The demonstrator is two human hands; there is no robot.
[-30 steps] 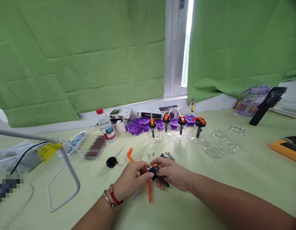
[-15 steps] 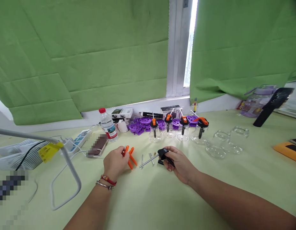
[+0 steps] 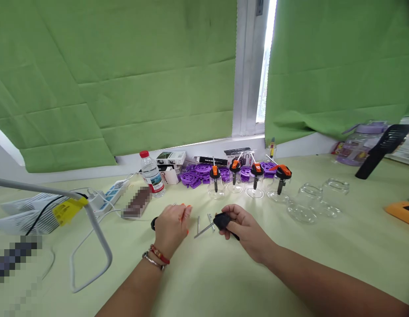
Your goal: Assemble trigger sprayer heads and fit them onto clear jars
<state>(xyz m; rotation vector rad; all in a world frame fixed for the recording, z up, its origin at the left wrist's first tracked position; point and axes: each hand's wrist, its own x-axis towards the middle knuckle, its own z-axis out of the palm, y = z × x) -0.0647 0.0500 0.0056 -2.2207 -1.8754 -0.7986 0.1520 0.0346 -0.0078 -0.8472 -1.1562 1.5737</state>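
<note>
While jars (image 3: 254, 192) hold black stems (image 3: 255, 181), the right hand (image 3: 239, 222) pinches a black piece (image 3: 221, 220) — left hand (image 3: 173, 226) grip unclear.

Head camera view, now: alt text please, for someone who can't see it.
A person's right hand holds a black piece with a projecting metal rod; the left hand partly hides orange pieces. Beyond, four topped glass jars stand on a pale green table.
</note>
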